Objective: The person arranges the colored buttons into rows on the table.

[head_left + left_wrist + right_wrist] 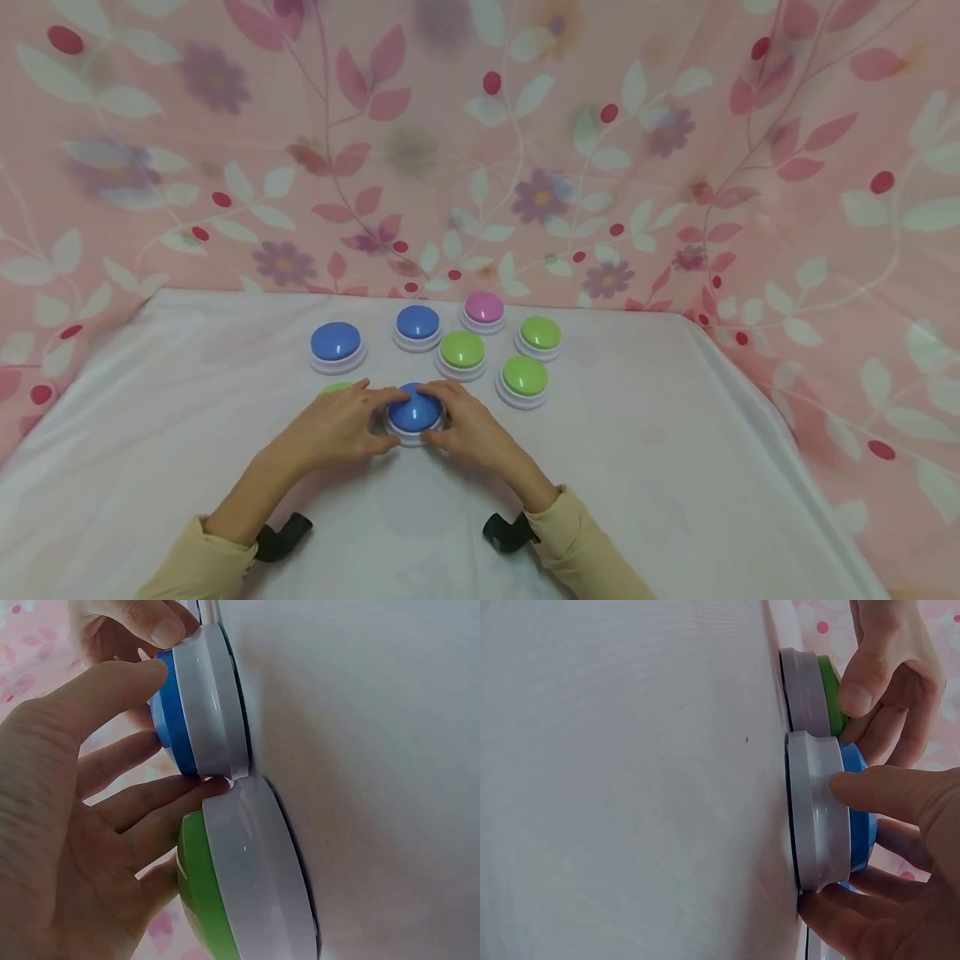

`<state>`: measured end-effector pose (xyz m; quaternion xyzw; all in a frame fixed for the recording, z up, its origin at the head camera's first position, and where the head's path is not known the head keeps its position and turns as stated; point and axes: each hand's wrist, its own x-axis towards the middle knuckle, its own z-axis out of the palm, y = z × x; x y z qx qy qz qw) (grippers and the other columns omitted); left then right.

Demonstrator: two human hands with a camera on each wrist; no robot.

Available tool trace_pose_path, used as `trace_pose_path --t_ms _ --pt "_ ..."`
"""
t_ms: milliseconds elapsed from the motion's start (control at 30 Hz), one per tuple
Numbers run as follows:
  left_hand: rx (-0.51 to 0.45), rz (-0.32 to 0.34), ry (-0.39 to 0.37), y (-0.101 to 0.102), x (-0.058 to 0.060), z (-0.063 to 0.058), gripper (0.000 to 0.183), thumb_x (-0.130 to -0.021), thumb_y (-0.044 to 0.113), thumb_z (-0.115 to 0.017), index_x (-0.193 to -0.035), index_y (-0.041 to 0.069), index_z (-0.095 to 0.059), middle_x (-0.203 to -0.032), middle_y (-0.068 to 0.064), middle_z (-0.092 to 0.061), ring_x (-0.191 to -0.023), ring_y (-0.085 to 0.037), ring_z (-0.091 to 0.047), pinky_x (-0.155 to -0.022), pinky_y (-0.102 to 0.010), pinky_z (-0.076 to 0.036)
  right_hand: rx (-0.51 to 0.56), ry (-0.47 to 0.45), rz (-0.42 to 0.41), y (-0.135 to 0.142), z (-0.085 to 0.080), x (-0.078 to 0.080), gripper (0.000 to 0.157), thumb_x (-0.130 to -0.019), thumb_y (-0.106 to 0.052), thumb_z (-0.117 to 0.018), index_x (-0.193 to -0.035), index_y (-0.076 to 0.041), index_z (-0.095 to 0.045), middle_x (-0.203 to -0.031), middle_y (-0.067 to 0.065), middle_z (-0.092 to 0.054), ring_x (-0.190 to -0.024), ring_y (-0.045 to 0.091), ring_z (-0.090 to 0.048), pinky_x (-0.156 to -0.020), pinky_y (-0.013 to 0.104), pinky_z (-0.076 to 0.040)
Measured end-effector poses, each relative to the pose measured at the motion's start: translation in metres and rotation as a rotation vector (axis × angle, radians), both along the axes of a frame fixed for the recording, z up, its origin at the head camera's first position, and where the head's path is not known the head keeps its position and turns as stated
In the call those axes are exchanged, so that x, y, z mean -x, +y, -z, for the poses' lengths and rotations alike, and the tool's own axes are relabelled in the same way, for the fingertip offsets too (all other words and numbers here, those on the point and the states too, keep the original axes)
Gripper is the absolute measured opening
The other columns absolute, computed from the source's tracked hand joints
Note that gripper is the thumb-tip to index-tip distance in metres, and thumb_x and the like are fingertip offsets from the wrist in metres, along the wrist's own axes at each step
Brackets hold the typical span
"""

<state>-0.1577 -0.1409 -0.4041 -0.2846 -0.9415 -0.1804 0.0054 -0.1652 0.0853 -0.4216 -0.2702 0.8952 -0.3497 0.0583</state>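
White cloth [667, 492] covered the work surface, its near part lying under two forearms in beige sleeves [202, 562], each wrist bearing a black fitting [283, 537]. Just past them the left hand [348, 423] and the right hand [472, 425] met around one blue button [415, 410], which sat between them with its dome up and its white base on the cloth. Both grips were curved and pinching: the left thumb lay at the edge of the dome with fingers opposite, while the right thumb pressed the base and the right fingers wrapped its far side. By the look of it the hold was complete and a lift not begun, for no gap showed beneath the base. Just beside it, partly hidden behind the left hand, stood a green button [202, 889] (whether the left fingers brushed its dome could not be told). Farther off, six more stood outside either grip: the nearer green one [525, 377], the middle green one [462, 350], the outer blue one [335, 342], the far green one [540, 333], the back blue one [417, 322] and the pink one [483, 307]. Whether those were finished with or left to handle, nothing showed. Behind everything hung a pink floral curtain [450, 167].
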Motion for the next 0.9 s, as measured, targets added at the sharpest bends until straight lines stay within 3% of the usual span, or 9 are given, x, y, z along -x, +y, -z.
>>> trace_pose_path --t_ms 300,667,900 --pt "0.007 0.011 0.037 -0.0002 0.0029 0.0027 0.059 -0.076 0.035 -0.083 -0.128 0.015 -0.065 -0.119 -0.009 -0.071 -0.115 -0.041 -0.063 -0.099 -0.056 -0.048 -0.018 0.01 -0.005 -0.0019 -0.0013 0.0004 0.061 -0.086 -0.009 -0.076 -0.141 -0.01 -0.05 -0.141 0.008 -0.051 -0.127 0.022 -0.053 -0.107 0.037 -0.044" --pt "0.008 0.01 0.024 0.0036 0.0022 0.0015 0.056 -0.078 0.033 -0.081 -0.128 0.013 -0.065 -0.124 -0.009 -0.069 -0.119 -0.046 -0.059 -0.099 -0.059 -0.046 -0.025 0.007 0.001 0.001 -0.0017 -0.0013 0.061 -0.087 -0.011 -0.075 -0.143 -0.011 -0.049 -0.141 0.008 -0.05 -0.128 0.021 -0.051 -0.108 0.037 -0.043" --pt "-0.024 0.053 0.047 0.0036 0.0044 -0.0015 0.052 -0.08 0.027 -0.081 -0.125 0.008 -0.065 -0.122 -0.007 -0.069 -0.114 -0.03 -0.066 -0.108 -0.056 -0.039 -0.007 -0.005 -0.018 0.0028 -0.0036 0.0004 0.061 -0.087 -0.012 -0.075 -0.143 -0.011 -0.049 -0.142 0.009 -0.049 -0.128 0.021 -0.051 -0.108 0.037 -0.044"
